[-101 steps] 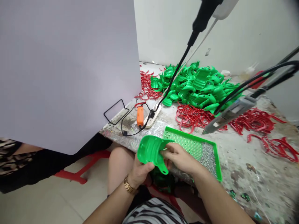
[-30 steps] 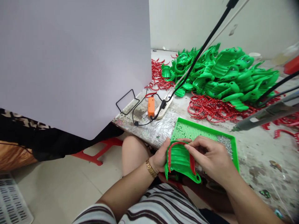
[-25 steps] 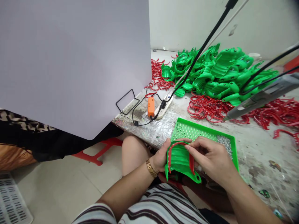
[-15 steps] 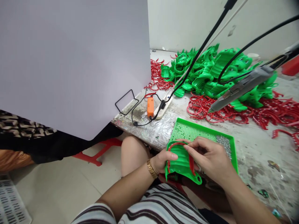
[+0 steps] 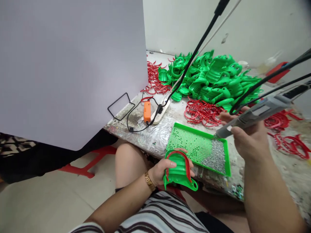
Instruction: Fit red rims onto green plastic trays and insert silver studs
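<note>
Stained workbench [image 5: 132,121], left hand [image 5: 161,171] gripping one green form [image 5: 178,174], right hand [image 5: 247,139] holding one grey tool [image 5: 257,113]

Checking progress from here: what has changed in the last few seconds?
The right hand has let go of the green moulded piece and now grips the grey corded tool, its tip by the green tray. The left hand keeps holding the piece, its red strip on. The pile of green pieces stayed as it was.

Smooth glossy green plastic piece [image 5: 178,174], shiny red plastic strip [image 5: 187,165], matt grey plastic tool [image 5: 257,113], green plastic tray [image 5: 229,161], polished gold-coloured metal watch band [image 5: 148,181], striped cloth shirt [image 5: 155,213], rough stained bench top [image 5: 132,118], crinkled glossy plastic sheet [image 5: 155,136]
</note>
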The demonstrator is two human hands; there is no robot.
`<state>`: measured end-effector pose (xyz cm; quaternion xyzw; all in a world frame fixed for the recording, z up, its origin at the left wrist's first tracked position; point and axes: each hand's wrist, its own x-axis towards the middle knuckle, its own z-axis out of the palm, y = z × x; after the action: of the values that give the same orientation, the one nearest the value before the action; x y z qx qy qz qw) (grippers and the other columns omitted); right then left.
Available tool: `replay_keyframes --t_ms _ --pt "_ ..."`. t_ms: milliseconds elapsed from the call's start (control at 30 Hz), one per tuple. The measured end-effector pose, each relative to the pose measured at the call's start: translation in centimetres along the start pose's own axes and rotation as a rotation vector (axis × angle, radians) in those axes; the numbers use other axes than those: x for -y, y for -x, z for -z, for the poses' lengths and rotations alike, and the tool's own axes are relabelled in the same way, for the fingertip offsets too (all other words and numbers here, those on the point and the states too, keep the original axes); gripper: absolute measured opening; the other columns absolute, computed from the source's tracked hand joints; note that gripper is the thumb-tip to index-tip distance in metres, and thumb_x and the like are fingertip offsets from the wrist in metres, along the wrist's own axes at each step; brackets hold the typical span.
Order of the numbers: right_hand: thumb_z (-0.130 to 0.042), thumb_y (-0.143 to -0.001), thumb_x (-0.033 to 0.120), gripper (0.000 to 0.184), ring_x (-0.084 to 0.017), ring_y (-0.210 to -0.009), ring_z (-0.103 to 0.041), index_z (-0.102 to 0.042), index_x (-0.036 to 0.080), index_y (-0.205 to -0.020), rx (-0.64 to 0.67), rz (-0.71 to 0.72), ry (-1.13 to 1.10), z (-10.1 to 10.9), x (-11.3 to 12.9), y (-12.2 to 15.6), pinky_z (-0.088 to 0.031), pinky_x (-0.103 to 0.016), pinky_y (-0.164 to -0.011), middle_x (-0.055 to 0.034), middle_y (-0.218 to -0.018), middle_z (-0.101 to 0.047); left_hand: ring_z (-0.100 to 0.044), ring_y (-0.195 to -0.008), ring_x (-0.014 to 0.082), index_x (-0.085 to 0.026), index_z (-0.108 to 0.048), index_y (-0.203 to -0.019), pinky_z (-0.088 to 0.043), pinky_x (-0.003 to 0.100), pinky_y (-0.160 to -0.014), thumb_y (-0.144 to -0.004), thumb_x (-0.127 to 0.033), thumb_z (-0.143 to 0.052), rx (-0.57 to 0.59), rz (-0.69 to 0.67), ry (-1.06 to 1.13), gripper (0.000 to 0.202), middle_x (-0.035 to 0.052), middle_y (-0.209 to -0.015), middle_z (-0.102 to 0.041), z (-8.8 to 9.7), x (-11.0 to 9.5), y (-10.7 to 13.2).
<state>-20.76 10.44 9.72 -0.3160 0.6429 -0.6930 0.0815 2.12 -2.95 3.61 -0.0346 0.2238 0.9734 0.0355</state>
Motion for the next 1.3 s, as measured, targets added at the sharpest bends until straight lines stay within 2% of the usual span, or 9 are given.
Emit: replay_keyframes --t_ms 67,200,367,500,600,733,833,1033,1300 --pt "-0.074 -0.065 0.045 0.050 -0.021 -0.078 -0.063 -0.054 0.022 -0.105 0.098 -0.093 -0.035 0.2 -0.7 -0.4 -0.051 -0.037 -0.071 -0.0081 -0.085 -0.062 -0.061 -0.105 0.0326 -0.014 -0.051 -0.124 -0.046 0.045 -0.090 -0.062 -0.031 -0.063 0.019 0.007 0.018 0.065 0.0153 -0.110 -0.064 0.0 0.5 -0.2" --pt "-0.077 -0.058 0.053 0.050 -0.019 -0.062 -0.059 -0.053 0.020 -0.087 0.182 -0.068 -0.125 -0.8 -2.0 1.0 -0.050 -0.035 -0.061 -0.0029 -0.066 -0.057 -0.060 -0.106 0.0329 -0.013 -0.053 -0.122 -0.045 0.046 -0.092 -0.061 -0.031 -0.064 -0.022 -0.001 0.026 0.065 0.0157 -0.110 -0.064 0.1 0.6 -0.4" --pt "-0.078 -0.059 0.046 0.051 -0.015 -0.064 -0.056 -0.053 0.021 -0.097 0.207 -0.040 -0.190 -2.4 -2.3 2.5 -0.050 -0.035 -0.065 -0.0004 -0.068 -0.056 -0.061 -0.106 0.0330 -0.013 -0.053 -0.121 -0.045 0.047 -0.092 -0.061 -0.030 -0.065 -0.063 -0.002 0.019 0.064 0.0156 -0.110 -0.064 0.6 0.5 -0.5" --pt "-0.081 -0.050 0.053 0.055 -0.016 -0.057 -0.057 -0.050 0.018 -0.079 0.249 -0.063 -0.202 -2.8 -2.3 2.2 -0.051 -0.037 -0.059 0.0005 -0.063 -0.053 -0.061 -0.106 0.0328 -0.014 -0.053 -0.121 -0.045 0.046 -0.091 -0.061 -0.031 -0.066 -0.066 0.000 0.023 0.064 0.0152 -0.110 -0.064 0.8 0.7 -0.5" --pt "-0.079 -0.053 0.054 0.055 -0.014 -0.049 -0.054 -0.045 0.018 -0.077 0.184 -0.051 -0.198 -3.2 -2.7 2.3 -0.048 -0.033 -0.053 0.0020 -0.059 -0.052 -0.061 -0.105 0.0331 -0.014 -0.053 -0.121 -0.045 0.046 -0.091 -0.060 -0.031 -0.066 -0.055 0.022 0.037 0.065 0.0156 -0.110 -0.064 0.8 0.6 -0.5" --pt "-0.073 -0.065 0.047 0.043 -0.013 -0.048 -0.052 -0.046 0.018 -0.081 0.004 -0.005 -0.167 -4.2 -4.1 3.5 -0.045 -0.029 -0.051 0.0020 -0.059 -0.052 -0.062 -0.104 0.0329 -0.015 -0.051 -0.123 -0.046 0.046 -0.090 -0.061 -0.031 -0.065 -0.022 0.030 0.041 0.065 0.0149 -0.111 -0.064 0.6 0.5 -0.7" --pt "-0.069 -0.071 0.040 0.033 -0.012 -0.049 -0.053 -0.047 0.017 -0.081 -0.070 0.006 -0.149 -4.7 -5.4 4.4 -0.045 -0.029 -0.053 0.0024 -0.059 -0.052 -0.062 -0.104 0.0324 -0.016 -0.051 -0.123 -0.046 0.046 -0.089 -0.063 -0.031 -0.064 -0.002 0.022 0.045 0.064 0.0144 -0.111 -0.064 0.6 0.5 -0.8" --pt "-0.068 -0.071 0.036 0.031 -0.012 -0.049 -0.053 -0.046 0.017 -0.082 -0.072 0.005 -0.141 -4.9 -6.0 4.8 -0.046 -0.030 -0.054 0.0028 -0.059 -0.053 -0.062 -0.103 0.0321 -0.016 -0.051 -0.123 -0.046 0.045 -0.089 -0.062 -0.031 -0.064 -0.005 0.031 0.049 0.064 0.0145 -0.111 -0.064 0.8 0.5 -0.8" --pt "-0.068 -0.070 0.041 0.036 -0.012 -0.048 -0.053 -0.044 0.017 -0.082 -0.086 -0.028 -0.071 -4.9 -5.9 4.8 -0.047 -0.030 -0.053 0.0030 -0.058 -0.052 -0.062 -0.104 0.0328 -0.015 -0.052 -0.121 -0.045 0.047 -0.090 -0.063 -0.031 -0.062 -0.012 0.016 0.037 0.062 0.0150 -0.110 -0.064 1.0 0.5 -0.7"
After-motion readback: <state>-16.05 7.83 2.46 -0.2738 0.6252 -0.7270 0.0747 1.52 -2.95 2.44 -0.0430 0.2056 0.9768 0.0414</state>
